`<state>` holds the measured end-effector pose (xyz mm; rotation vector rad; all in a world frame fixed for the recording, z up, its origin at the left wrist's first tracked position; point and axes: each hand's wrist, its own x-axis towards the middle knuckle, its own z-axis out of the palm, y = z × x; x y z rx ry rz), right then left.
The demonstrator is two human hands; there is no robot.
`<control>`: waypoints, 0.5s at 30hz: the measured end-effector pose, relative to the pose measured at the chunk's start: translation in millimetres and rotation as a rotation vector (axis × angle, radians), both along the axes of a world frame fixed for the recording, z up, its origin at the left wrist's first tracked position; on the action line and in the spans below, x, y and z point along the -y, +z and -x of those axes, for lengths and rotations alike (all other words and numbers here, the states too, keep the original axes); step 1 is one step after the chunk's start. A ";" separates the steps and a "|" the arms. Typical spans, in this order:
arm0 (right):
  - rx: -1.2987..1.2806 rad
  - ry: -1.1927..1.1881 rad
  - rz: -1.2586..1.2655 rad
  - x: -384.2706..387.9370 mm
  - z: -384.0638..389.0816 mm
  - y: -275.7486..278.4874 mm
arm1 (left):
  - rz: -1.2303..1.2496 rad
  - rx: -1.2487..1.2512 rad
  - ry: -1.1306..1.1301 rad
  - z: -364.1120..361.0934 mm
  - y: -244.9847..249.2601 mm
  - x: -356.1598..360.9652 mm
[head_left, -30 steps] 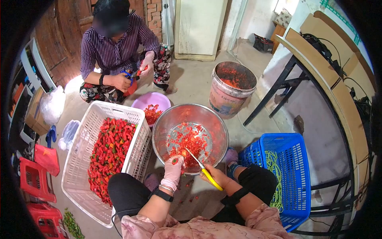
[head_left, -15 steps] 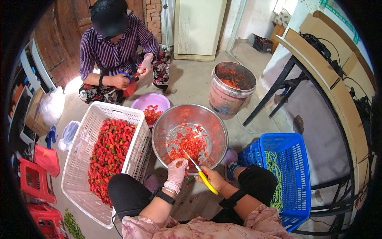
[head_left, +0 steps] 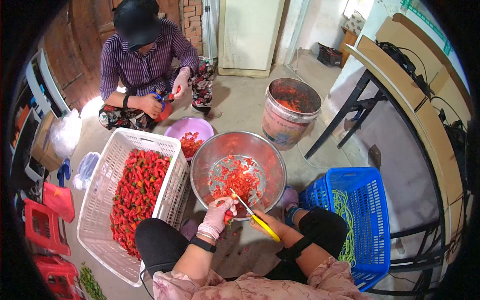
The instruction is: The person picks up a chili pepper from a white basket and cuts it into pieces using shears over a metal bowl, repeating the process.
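Observation:
My left hand [head_left: 218, 216], in a pale glove, holds a red chili pepper [head_left: 227, 216] at the near rim of a steel bowl [head_left: 272, 165] with cut red chili pieces in it. My right hand [head_left: 264, 223] grips yellow-handled scissors [head_left: 252, 215], whose blades point up-left over the bowl beside the pepper. A white crate [head_left: 170, 145] full of whole red chilies stands to the left of the bowl.
Across from me a person in a striped shirt [head_left: 145, 65] squats and cuts a chili with blue scissors over a purple basin [head_left: 197, 125]. A stained bucket [head_left: 290, 112] stands behind the bowl, a blue crate [head_left: 370, 200] with green stems on my right, and red stools [head_left: 45, 225] on the left.
My left hand has turned the chili toward the scissors and shifted slightly. My right hand has brought the scissors in closer, blades now by the pepper. The other person keeps cutting.

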<state>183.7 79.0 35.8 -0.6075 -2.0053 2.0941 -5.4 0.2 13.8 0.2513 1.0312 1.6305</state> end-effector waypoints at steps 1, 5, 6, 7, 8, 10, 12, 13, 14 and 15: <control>-0.005 -0.012 -0.029 -0.3 -0.3 -5.3 | -0.025 0.033 -0.071 1.7 -1.7 0.6; 0.090 0.000 -0.085 -3.1 -0.1 -9.1 | -0.003 0.095 -0.095 4.0 2.8 2.0; 0.091 0.000 -0.085 -3.3 -0.1 -9.9 | 0.009 0.100 -0.115 4.3 4.6 2.6; 0.120 -0.019 -0.111 -3.1 -0.2 -11.1 | 0.022 0.106 -0.134 4.3 5.4 3.0; 0.149 -0.039 -0.138 -2.7 -0.5 -11.7 | 0.021 0.106 -0.134 4.1 1.7 2.0; 0.136 -0.051 -0.166 -1.4 -0.6 -12.0 | 0.018 0.051 -0.039 3.6 -3.0 -1.4; 0.122 -0.063 -0.195 -0.9 1.6 -5.2 | 0.060 0.072 0.002 2.1 1.4 -1.3; 0.157 -0.065 -0.191 -0.4 2.3 3.4 | 0.104 0.094 0.042 1.7 6.3 -0.9; 0.193 -0.068 -0.187 0.2 2.8 10.4 | 0.104 0.094 0.042 2.6 8.8 -0.3; 0.193 -0.068 -0.187 0.1 2.9 13.2 | 0.104 0.117 0.032 3.9 10.7 0.4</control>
